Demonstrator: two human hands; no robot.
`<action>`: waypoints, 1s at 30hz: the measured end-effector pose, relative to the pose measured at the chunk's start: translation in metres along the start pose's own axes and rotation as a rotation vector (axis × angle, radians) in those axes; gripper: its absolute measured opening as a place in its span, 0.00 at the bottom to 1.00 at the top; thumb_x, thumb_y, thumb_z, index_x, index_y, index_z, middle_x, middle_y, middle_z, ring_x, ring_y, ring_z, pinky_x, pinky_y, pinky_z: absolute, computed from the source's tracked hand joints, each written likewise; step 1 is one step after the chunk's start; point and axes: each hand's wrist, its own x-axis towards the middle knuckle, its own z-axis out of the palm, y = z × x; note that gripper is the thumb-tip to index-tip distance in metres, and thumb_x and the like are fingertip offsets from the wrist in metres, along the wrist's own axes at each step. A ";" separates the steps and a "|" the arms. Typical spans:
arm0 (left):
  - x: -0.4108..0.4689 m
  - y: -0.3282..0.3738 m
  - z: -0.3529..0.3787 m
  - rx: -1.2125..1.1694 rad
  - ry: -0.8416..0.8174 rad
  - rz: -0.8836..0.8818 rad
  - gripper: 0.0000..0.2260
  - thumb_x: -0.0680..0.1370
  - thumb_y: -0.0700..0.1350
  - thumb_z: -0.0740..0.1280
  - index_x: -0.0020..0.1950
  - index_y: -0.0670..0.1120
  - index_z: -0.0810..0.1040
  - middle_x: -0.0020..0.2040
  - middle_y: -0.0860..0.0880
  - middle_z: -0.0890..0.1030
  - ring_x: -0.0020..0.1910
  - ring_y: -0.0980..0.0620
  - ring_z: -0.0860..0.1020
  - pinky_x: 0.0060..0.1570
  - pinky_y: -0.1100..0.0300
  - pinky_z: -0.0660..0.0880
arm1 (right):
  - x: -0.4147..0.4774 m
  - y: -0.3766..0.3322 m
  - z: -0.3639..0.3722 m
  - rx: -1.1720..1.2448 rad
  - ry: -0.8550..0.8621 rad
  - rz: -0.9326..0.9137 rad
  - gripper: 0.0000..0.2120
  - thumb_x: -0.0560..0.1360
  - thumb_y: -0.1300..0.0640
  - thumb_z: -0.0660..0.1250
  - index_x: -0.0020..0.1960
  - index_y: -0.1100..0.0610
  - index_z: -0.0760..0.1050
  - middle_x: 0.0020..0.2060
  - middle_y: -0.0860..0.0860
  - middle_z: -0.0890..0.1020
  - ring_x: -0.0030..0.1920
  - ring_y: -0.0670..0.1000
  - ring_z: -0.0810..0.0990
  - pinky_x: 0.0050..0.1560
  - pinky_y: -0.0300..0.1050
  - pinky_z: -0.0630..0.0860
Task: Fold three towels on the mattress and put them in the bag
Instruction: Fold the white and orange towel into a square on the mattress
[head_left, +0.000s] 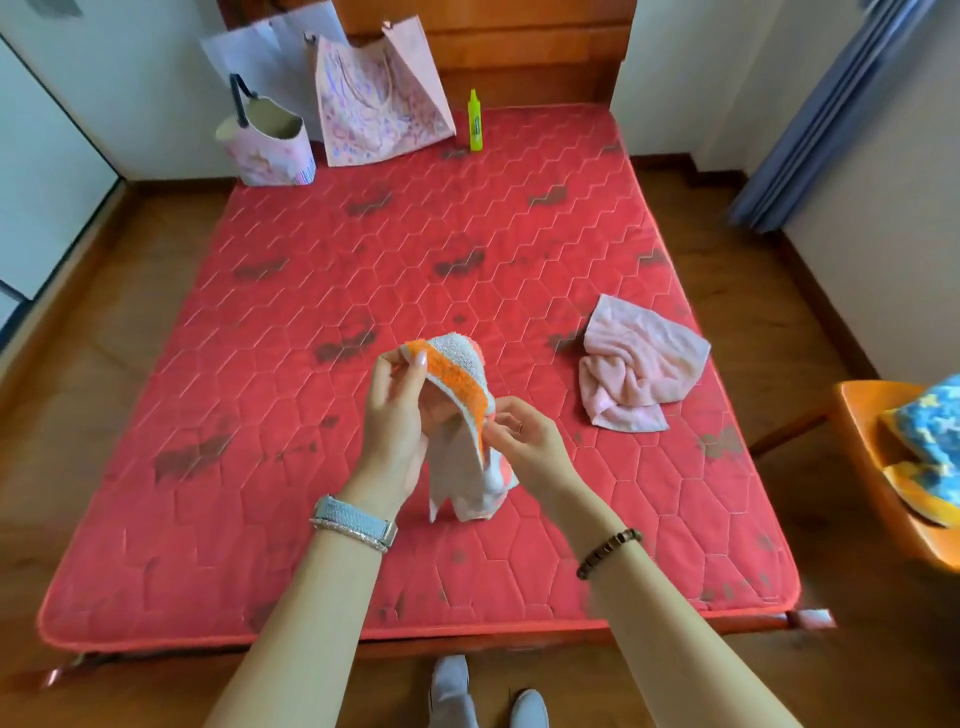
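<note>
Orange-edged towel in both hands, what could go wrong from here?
The orange-edged towel is pinched at its rim by the left hand and right hand, hanging bunched, so it may slip or fold crooked. The tote bag stands far across the mattress beside a green bottle that a reach might topple.

Red quilted matt fabric mattress with hexagon stitching at centre, nubbly white terry towel with an orange band, soft fluffy pink cloth towel at right, glossy yellow-green plastic bottle up top, polished brown wooden floor at left
</note>
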 end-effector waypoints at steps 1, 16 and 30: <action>0.004 0.004 -0.002 -0.013 0.002 0.005 0.04 0.84 0.39 0.60 0.52 0.46 0.73 0.46 0.45 0.79 0.39 0.54 0.82 0.36 0.59 0.80 | 0.003 -0.007 0.001 0.003 0.022 -0.013 0.04 0.77 0.65 0.66 0.48 0.58 0.79 0.38 0.51 0.80 0.37 0.41 0.77 0.42 0.33 0.73; 0.011 0.019 -0.049 0.348 -0.201 -0.070 0.17 0.75 0.39 0.74 0.62 0.48 0.78 0.48 0.53 0.84 0.48 0.58 0.82 0.44 0.65 0.78 | 0.047 -0.060 0.037 -0.031 0.219 -0.078 0.09 0.73 0.53 0.74 0.41 0.60 0.81 0.33 0.48 0.81 0.34 0.43 0.78 0.36 0.37 0.75; 0.036 0.078 -0.016 0.240 -0.173 0.047 0.11 0.80 0.44 0.68 0.55 0.38 0.81 0.52 0.38 0.84 0.52 0.43 0.82 0.62 0.42 0.76 | 0.051 -0.079 0.031 -0.075 -0.196 -0.017 0.18 0.76 0.43 0.67 0.62 0.49 0.76 0.56 0.49 0.82 0.59 0.47 0.80 0.60 0.42 0.77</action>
